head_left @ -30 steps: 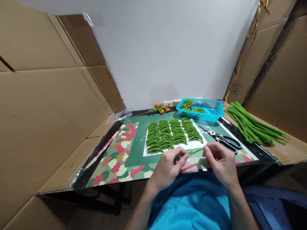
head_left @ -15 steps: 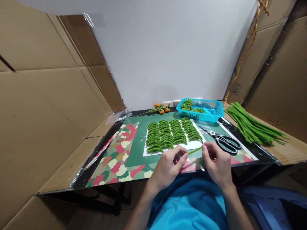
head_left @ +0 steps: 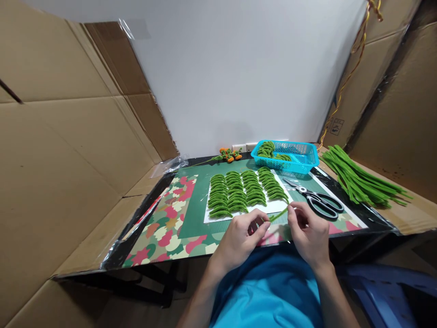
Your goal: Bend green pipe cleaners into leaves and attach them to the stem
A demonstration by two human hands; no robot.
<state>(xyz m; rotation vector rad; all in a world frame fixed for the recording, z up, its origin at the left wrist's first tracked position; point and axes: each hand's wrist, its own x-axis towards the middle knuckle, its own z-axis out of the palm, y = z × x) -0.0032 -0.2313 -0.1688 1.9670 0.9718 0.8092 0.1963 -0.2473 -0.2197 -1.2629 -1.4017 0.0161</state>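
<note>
Between my hands a short green pipe cleaner (head_left: pixel 279 215) is stretched over the table's front edge. My left hand (head_left: pixel 244 234) pinches its left end, where a small bit is bent back. Its right end is pinched by my right hand (head_left: pixel 307 230), thumb against forefinger. Just beyond them, a white sheet (head_left: pixel 213 219) carries several columns of curved green pipe cleaner pieces (head_left: pixel 235 196). Black-handled scissors (head_left: pixel 319 200) lie partly open on the mat behind my right hand.
A blue basket (head_left: pixel 303 166) with some curved green pieces stands at the back right. Long green pipe cleaners (head_left: pixel 358 177) lie in a bundle at far right. Orange-and-green flowers (head_left: pixel 230 155) rest at the back. Cardboard walls (head_left: pixel 78 136) flank the green cutting mat (head_left: pixel 191 205).
The pipe cleaner's left end now shows a small bent-back bit by my left fingertips. My left hand has shifted very slightly; my right hand has stayed almost still.
</note>
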